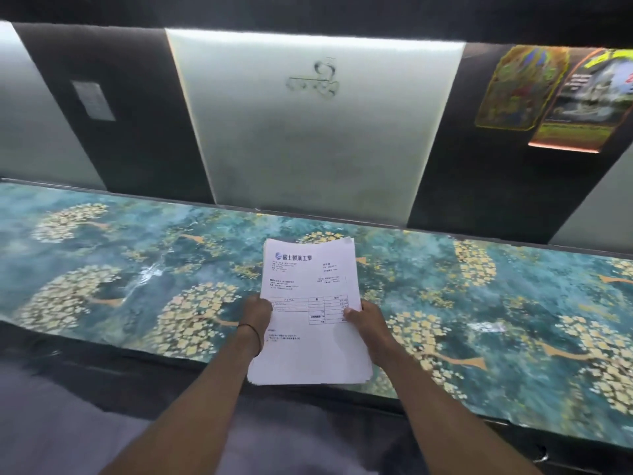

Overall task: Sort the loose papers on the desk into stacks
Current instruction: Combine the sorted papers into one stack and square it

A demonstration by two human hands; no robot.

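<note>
A thick stack of white printed papers (310, 279) is held up over the front part of the desk (137, 255), which is covered in a teal cloth with golden trees. The top sheet shows a blue logo, text lines and a table. My left hand (255, 311) grips the stack's left edge, with fingers hidden under the sheets. My right hand (364, 318) grips the right edge, thumb pressed on the top sheet. No other loose sheets show on the desk.
A white panel (315, 132) with a faint emblem stands behind the desk between dark wall sections. Two colourful posters (555, 97) hang at the upper right. The desk's dark front edge (102, 344) runs just below my forearms.
</note>
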